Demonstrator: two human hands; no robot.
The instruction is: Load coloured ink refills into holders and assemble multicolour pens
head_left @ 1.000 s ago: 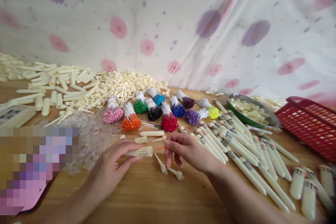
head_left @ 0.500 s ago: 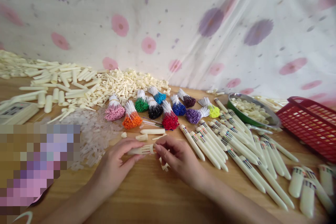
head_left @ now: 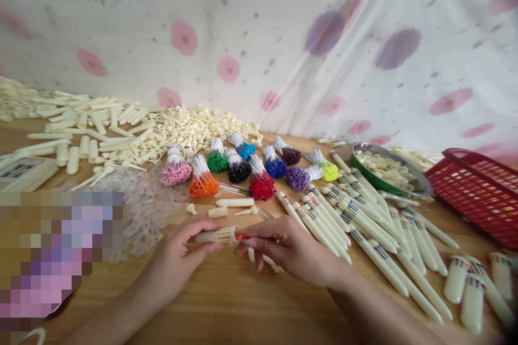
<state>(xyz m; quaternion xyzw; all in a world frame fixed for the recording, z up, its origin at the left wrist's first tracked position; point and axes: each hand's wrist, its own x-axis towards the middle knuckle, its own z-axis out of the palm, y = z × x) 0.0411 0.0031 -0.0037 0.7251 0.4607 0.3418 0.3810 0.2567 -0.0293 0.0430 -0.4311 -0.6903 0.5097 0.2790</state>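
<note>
My left hand [head_left: 182, 248] is closed around a cream pen barrel [head_left: 204, 236] with a slotted end, held level above the table and pointing right. At its open end a small orange tip [head_left: 239, 237] shows, probably that of a refill. My right hand [head_left: 283, 245] pinches at this orange tip; its thumb and index finger touch the barrel's end. Small cream parts [head_left: 263, 261] lie partly hidden beneath the right hand. Just beyond both hands are a cream barrel [head_left: 234, 202], a short slotted piece [head_left: 218, 212] and a few thin refills [head_left: 267, 214].
Bundles of coloured refills, such as the orange one [head_left: 203, 178] and red one [head_left: 262, 179], stand behind. Many multicolour pens [head_left: 324, 226] lie rightward, near a green bowl [head_left: 360, 164] and red basket [head_left: 477, 188]. Clear plastic pieces [head_left: 137, 210] and cream parts [head_left: 194, 126] are heaped leftward.
My right hand has shifted slightly right, and an orange tip now shows at the barrel's end. A small cream part and thin refills behind the hand have come into sight.
</note>
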